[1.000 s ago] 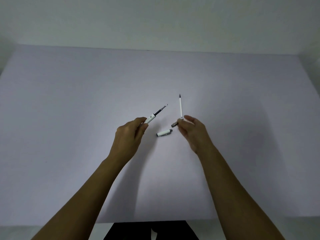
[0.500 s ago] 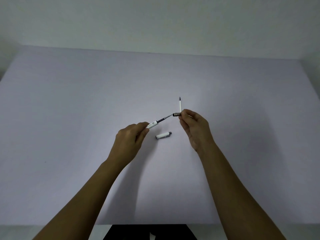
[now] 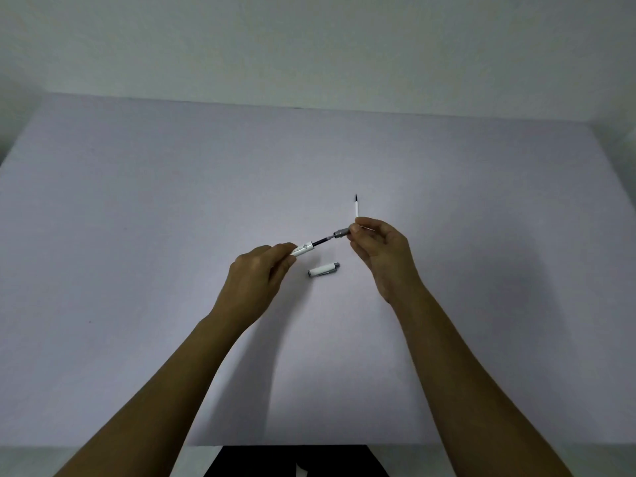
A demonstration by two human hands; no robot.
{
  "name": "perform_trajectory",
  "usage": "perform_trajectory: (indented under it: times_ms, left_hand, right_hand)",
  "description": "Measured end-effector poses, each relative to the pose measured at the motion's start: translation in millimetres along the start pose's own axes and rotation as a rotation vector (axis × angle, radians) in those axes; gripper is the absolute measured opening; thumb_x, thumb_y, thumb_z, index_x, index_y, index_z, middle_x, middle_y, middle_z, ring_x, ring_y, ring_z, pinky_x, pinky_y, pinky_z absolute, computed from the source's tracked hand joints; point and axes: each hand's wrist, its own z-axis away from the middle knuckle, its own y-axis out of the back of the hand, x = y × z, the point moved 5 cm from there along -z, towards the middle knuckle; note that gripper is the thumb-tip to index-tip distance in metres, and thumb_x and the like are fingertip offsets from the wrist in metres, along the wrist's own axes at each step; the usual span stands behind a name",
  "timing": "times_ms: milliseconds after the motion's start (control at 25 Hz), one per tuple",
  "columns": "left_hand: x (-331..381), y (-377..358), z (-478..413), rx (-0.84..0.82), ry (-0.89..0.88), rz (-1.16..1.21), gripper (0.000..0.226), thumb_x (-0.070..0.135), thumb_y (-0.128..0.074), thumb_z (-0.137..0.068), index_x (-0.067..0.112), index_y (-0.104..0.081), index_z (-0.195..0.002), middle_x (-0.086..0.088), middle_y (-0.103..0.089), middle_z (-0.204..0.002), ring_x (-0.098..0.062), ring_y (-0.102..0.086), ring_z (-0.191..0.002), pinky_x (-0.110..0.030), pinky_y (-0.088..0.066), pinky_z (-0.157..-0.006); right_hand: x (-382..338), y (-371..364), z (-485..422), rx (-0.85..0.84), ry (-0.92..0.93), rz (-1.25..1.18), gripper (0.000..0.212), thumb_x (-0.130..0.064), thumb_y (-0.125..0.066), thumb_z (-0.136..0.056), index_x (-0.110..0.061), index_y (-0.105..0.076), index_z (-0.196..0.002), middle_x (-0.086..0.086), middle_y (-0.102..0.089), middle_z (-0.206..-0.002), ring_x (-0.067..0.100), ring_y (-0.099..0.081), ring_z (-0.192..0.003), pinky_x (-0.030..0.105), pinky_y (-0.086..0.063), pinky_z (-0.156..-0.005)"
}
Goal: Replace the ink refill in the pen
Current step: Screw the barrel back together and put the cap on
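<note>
Right now the left hand (image 3: 256, 280) is closed around the white barrel (image 3: 303, 250) of the pen. Small dark print runs along the barrel, but it is too tiny to read. A thin dark refill (image 3: 321, 240) sticks out of the barrel toward 2 o'clock.

The right hand (image 3: 382, 251) pinches a small grey tip piece (image 3: 341, 232) between thumb and fingers. The end of the refill meets the open end of that grey piece. The same hand also holds a second refill (image 3: 357, 207), white with a dark point, which stands up toward 12 o'clock above the fingers.

The two hands are close, at 9 and 3 o'clock from the join, with only the refill between them. They are held above the table (image 3: 137, 235).

The white cap (image 3: 323, 270) with a grey end lies flat on the table, just at 6 o'clock from the join, between the two hands. It touches neither hand.

The table is a plain pale sheet. There is a lot of free room on every side of the hands. Its far edge at 12 o'clock meets a pale wall (image 3: 309, 46). Its near edge at 6 o'clock is well behind the wrists, and something dark (image 3: 296, 459) shows just below that edge.
</note>
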Motion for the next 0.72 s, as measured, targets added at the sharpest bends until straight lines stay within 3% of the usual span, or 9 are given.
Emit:
perform_trajectory:
  times_ms: [200, 400, 560, 720]
  left_hand:
    - [-1.0, 7.3, 0.7, -0.012, -0.006, -0.004, 0.019, 0.017, -0.053, -0.093, 0.015, -0.064, -0.109, -0.003, -0.052, -0.064, -0.026, -0.048, -0.061, -0.034, -0.039, -0.057]
    - [2.7, 11.9, 2.5, -0.050, -0.059, 0.025, 0.020, 0.017, -0.054, -0.093, 0.016, -0.065, -0.109, -0.002, -0.053, -0.067, -0.022, -0.047, -0.061, -0.034, -0.041, -0.058]
    - [6.7, 15.8, 0.5, -0.034, -0.080, 0.029, 0.019, 0.016, -0.055, -0.092, 0.014, -0.066, -0.107, -0.002, -0.053, -0.067, -0.021, -0.046, -0.061, -0.037, -0.043, -0.058]
    - [7.8, 21.8, 0.9, -0.012, -0.109, 0.032, 0.015, 0.012, -0.059, -0.090, 0.012, -0.068, -0.102, -0.005, -0.058, -0.070, -0.018, -0.045, -0.060, -0.035, -0.043, -0.056]
  right_hand:
    - [-2.8, -3.9, 6.0, -0.067, 0.089, 0.182, 0.008, -0.015, -0.069, -0.081, -0.022, -0.066, -0.085, -0.007, -0.071, -0.078, 0.012, -0.067, -0.083, 0.030, -0.054, -0.087]
    - [-5.1, -11.4, 14.6, -0.182, 0.166, 0.332, 0.012, -0.013, -0.071, -0.080, -0.023, -0.065, -0.079, -0.003, -0.072, -0.083, 0.010, -0.070, -0.081, 0.019, -0.054, -0.071]
    - [-2.2, -19.2, 19.8, -0.235, 0.205, 0.395, 0.017, -0.011, -0.069, -0.082, -0.028, -0.067, -0.084, -0.006, -0.073, -0.091, 0.006, -0.069, -0.087, 0.019, -0.055, -0.079]
    - [0.6, -22.2, 22.9, -0.210, 0.240, 0.526, 0.009, -0.018, -0.063, -0.087, -0.018, -0.069, -0.081, -0.003, -0.070, -0.071, 0.006, -0.069, -0.067, 0.016, -0.055, -0.069]
